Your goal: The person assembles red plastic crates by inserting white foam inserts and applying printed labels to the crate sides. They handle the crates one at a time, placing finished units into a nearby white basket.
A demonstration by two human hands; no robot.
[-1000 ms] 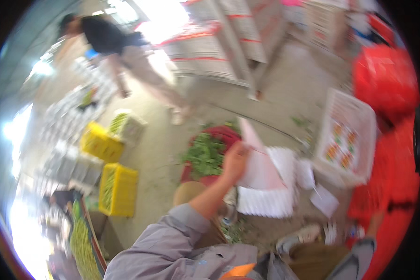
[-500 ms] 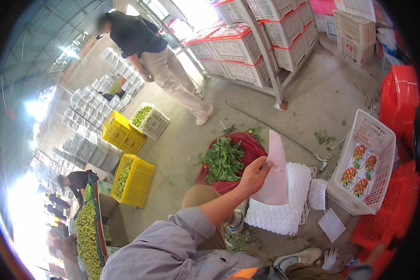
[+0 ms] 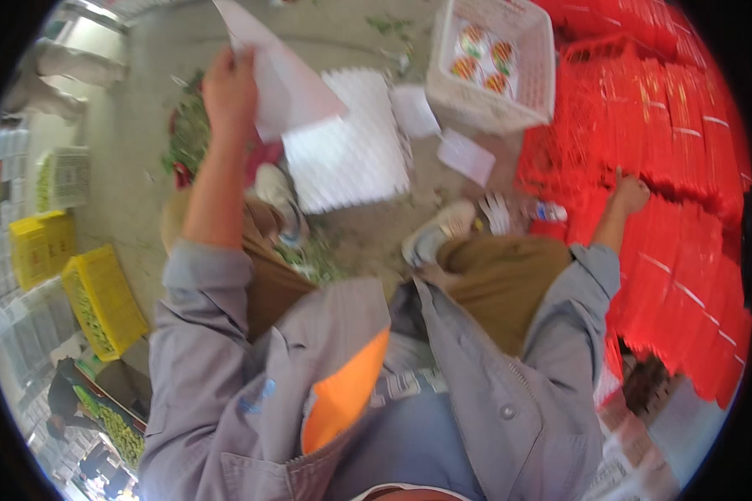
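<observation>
My left hand (image 3: 230,92) is raised at the upper left, closed on the edge of a thin pinkish-white sheet (image 3: 284,79). The sheet hangs partly over a white bubbled foam sheet (image 3: 347,159) on the floor. On the right, my right hand (image 3: 631,194) rests at the gap between stacked bundles of red mesh netting (image 3: 647,108), its fingers curled on the netting. A looser piece of red mesh (image 3: 564,125) spreads to the left of it.
A white plastic crate (image 3: 476,104) with round fruit-printed labels stands ahead. Nearby lie white cards (image 3: 466,156), a white glove (image 3: 495,214) and a small bottle (image 3: 550,211). Leaves (image 3: 190,134) lie left, with yellow crates (image 3: 104,301) of green fruit beyond.
My view has swung right and down toward my lap. My right hand now shows plainly at the red netting; my left hand still holds the sheet, now tilted differently.
</observation>
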